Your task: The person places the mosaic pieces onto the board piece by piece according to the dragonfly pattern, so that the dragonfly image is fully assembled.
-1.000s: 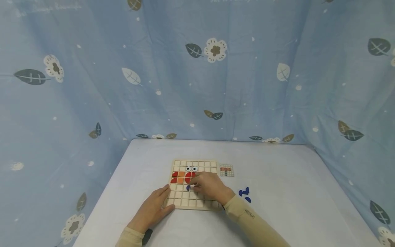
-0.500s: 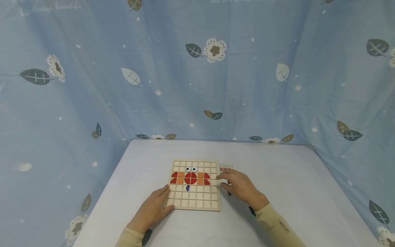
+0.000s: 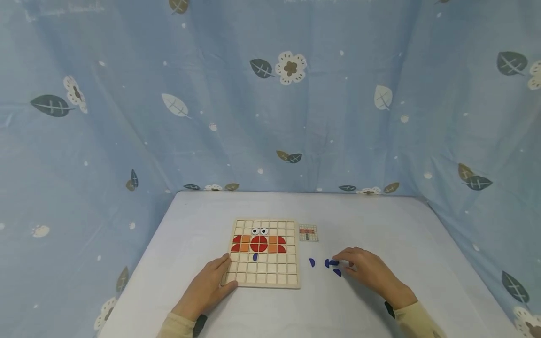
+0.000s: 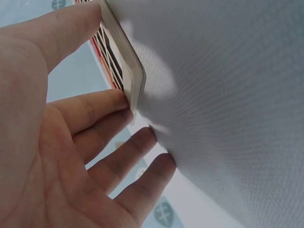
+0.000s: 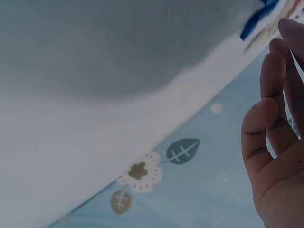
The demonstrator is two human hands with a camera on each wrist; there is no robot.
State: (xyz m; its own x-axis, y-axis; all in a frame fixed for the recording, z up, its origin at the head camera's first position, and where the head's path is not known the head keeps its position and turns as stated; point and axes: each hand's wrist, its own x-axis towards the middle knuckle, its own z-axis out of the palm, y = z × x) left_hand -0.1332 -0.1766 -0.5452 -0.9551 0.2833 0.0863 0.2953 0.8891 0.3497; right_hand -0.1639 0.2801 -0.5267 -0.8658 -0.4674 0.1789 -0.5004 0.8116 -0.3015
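My left hand (image 3: 210,287) lies at the lower left corner of a wooden grid board (image 3: 264,279). Its fingers touch the left edge and its thumb the front edge, as the left wrist view also shows. On the board are two eye tiles, a red circle of quarter pieces (image 3: 258,243), orange and red pieces at both sides, and one blue piece (image 3: 255,257) below. My right hand (image 3: 372,272) is over the table right of the board, relaxed, fingertips right at a blue half-round piece (image 3: 334,262). Other blue pieces lie near it (image 3: 336,272), one nearer the board (image 3: 312,262).
A small pattern card (image 3: 308,233) lies just right of the board. The white tabletop (image 3: 380,220) is bordered at the back and sides by a blue curtain (image 3: 236,117) with leaves and flowers.
My right hand has moved from the board to the right, down to the loose blue pieces. One blue piece now lies apart, closer to the board. My left hand has stayed at the corner.
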